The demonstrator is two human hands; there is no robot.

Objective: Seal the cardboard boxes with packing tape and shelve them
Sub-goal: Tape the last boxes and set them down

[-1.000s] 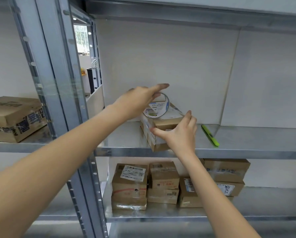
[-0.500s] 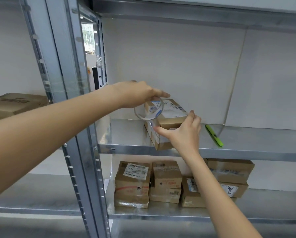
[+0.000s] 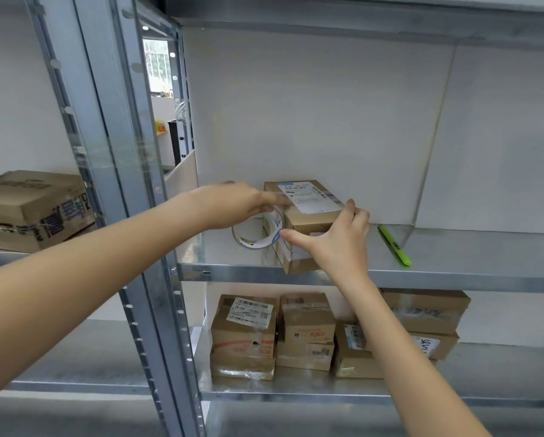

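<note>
Steel shelving is carrying the box [image 3: 302,216]; your right hand [image 3: 337,238] is bracing its near corner, while at nine o'clock your left hand [image 3: 239,205] is pinching the tape roll [image 3: 258,231] against its left side.

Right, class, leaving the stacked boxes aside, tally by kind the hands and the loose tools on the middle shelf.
Hands: 2, the left hand gripping the tape roll, the right hand holding a cardboard box
Tape rolls: 1
Green pen-shaped tool: 1
Total: 4
</note>
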